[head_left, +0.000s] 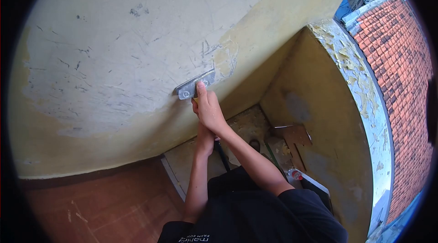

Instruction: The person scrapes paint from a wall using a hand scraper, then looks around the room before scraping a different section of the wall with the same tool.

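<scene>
A wall scraper with a wide metal blade point(194, 85) rests against the painted wall point(137, 47), its edge touching the scratched, pale surface. My right hand point(210, 111) is closed around the scraper just below the blade, the thumb lying along the metal. Lower down, partly hidden behind the right wrist, my left hand point(205, 139) is wrapped around the handle. Part of a black shaft point(222, 155), which looks like the handle's lower end, sticks out beneath it. Around the blade, yellowish paint has come away in patches, leaving dark scratch marks.
A low parapet point(360, 69) with flaking paint curves along the right, with a tiled roof point(397, 47) beyond. Down in the corner are a brown board point(296, 140) and a clear bottle with a red cap point(296, 175). Reddish tiles point(105, 202) cover the floor at left.
</scene>
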`<action>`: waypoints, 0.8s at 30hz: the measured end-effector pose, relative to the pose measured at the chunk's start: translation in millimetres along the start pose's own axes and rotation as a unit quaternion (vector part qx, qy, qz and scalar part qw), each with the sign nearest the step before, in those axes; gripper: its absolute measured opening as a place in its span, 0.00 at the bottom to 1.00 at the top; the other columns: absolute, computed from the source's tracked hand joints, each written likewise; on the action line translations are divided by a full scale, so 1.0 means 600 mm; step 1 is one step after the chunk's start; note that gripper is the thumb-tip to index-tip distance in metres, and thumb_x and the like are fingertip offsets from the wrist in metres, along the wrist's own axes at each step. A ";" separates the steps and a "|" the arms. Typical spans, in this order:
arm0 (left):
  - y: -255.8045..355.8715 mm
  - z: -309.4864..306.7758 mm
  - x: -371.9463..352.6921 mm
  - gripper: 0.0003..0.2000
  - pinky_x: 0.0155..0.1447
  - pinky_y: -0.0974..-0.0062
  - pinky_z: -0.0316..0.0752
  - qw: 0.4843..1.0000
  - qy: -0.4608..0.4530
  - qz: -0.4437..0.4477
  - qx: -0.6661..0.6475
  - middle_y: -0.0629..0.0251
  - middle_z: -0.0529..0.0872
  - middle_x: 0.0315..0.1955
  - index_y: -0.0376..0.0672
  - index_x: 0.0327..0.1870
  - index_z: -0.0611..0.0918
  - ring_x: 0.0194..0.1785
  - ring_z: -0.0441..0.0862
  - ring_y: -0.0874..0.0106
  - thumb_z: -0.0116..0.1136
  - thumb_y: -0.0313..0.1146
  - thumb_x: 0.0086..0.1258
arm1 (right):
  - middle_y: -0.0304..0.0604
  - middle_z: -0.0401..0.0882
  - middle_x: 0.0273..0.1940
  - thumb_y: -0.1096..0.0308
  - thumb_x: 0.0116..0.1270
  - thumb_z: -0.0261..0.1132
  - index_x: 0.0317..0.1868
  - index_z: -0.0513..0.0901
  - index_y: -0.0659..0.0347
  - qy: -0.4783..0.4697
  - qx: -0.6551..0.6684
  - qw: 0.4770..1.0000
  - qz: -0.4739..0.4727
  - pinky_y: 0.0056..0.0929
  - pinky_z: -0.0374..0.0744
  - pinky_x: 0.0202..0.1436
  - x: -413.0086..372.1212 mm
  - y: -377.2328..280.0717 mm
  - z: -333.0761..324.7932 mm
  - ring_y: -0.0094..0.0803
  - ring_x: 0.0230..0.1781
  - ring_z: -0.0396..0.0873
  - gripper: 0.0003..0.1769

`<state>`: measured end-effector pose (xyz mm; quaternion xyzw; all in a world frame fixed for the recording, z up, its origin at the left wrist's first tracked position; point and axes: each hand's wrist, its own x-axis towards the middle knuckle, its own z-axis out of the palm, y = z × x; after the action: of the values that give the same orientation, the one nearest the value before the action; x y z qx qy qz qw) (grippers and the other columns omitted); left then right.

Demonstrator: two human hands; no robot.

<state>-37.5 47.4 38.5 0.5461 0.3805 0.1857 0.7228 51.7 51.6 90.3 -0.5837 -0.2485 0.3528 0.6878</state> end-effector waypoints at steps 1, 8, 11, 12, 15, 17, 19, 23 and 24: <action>0.003 0.006 -0.003 0.16 0.21 0.81 0.57 1.000 0.010 -0.007 0.001 0.75 0.71 0.27 0.43 0.50 0.71 0.21 0.65 0.85 0.42 0.47 0.79 | 0.37 0.59 0.12 0.44 0.80 0.37 0.13 0.63 0.63 -0.002 -0.001 1.000 0.003 0.34 0.64 0.23 -0.001 0.005 -0.002 0.27 0.14 0.61 0.40; -0.012 0.008 -0.010 0.16 0.21 0.82 0.55 0.998 0.032 -0.041 -0.026 0.76 0.69 0.27 0.45 0.54 0.69 0.21 0.63 0.86 0.40 0.48 0.80 | 0.39 0.59 0.11 0.43 0.80 0.37 0.12 0.64 0.64 -0.005 -0.008 1.000 0.018 0.36 0.65 0.23 -0.005 0.021 0.000 0.30 0.13 0.62 0.41; -0.004 0.014 -0.012 0.16 0.22 0.82 0.55 0.999 0.033 -0.022 -0.025 0.76 0.69 0.28 0.45 0.54 0.69 0.21 0.62 0.86 0.41 0.47 0.80 | 0.40 0.60 0.10 0.44 0.80 0.36 0.12 0.65 0.64 -0.012 -0.014 1.000 0.024 0.37 0.65 0.23 -0.002 0.024 -0.002 0.32 0.13 0.63 0.42; -0.007 0.013 -0.011 0.15 0.22 0.82 0.55 0.999 0.030 -0.025 -0.028 0.76 0.70 0.28 0.45 0.54 0.69 0.21 0.62 0.86 0.41 0.47 0.80 | 0.40 0.60 0.10 0.44 0.80 0.36 0.12 0.65 0.64 -0.009 -0.017 1.000 0.021 0.38 0.66 0.23 0.000 0.025 -0.001 0.33 0.13 0.63 0.42; -0.015 0.006 -0.011 0.14 0.22 0.82 0.55 0.998 0.025 -0.032 -0.038 0.76 0.70 0.28 0.45 0.53 0.69 0.21 0.62 0.86 0.42 0.45 0.80 | 0.40 0.60 0.10 0.44 0.81 0.36 0.12 0.65 0.65 -0.003 -0.026 1.000 0.016 0.38 0.66 0.23 0.002 0.026 0.000 0.34 0.13 0.63 0.42; -0.014 0.005 -0.010 0.14 0.22 0.82 0.56 0.998 0.027 -0.029 -0.044 0.76 0.71 0.28 0.45 0.52 0.70 0.21 0.63 0.86 0.43 0.45 0.79 | 0.41 0.60 0.11 0.44 0.81 0.36 0.12 0.65 0.65 -0.004 -0.035 0.999 0.016 0.39 0.66 0.24 0.003 0.025 0.000 0.34 0.13 0.63 0.42; -0.018 0.004 -0.004 0.13 0.22 0.82 0.56 0.999 0.026 -0.017 -0.032 0.76 0.71 0.28 0.44 0.51 0.71 0.21 0.64 0.86 0.43 0.44 0.79 | 0.41 0.60 0.11 0.44 0.81 0.36 0.12 0.65 0.65 0.000 -0.033 0.999 0.006 0.39 0.66 0.24 0.005 0.025 0.001 0.34 0.13 0.63 0.42; -0.005 0.007 -0.005 0.13 0.23 0.82 0.58 0.999 0.024 -0.010 -0.020 0.75 0.72 0.28 0.44 0.51 0.71 0.22 0.65 0.86 0.44 0.44 0.79 | 0.42 0.61 0.11 0.44 0.81 0.37 0.13 0.66 0.66 -0.004 -0.040 0.999 0.009 0.39 0.67 0.25 0.005 0.021 0.000 0.34 0.14 0.64 0.42; -0.007 0.005 -0.003 0.13 0.23 0.82 0.58 0.999 0.024 -0.015 -0.026 0.75 0.72 0.28 0.44 0.50 0.71 0.22 0.65 0.86 0.44 0.44 0.79 | 0.42 0.61 0.11 0.44 0.81 0.37 0.13 0.66 0.66 -0.002 -0.040 0.999 0.009 0.39 0.67 0.25 0.004 0.020 0.001 0.34 0.14 0.64 0.42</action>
<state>-37.2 42.8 35.8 0.5168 0.4009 0.1982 0.7301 50.6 54.9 78.6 -0.6122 -0.2579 0.3502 0.6603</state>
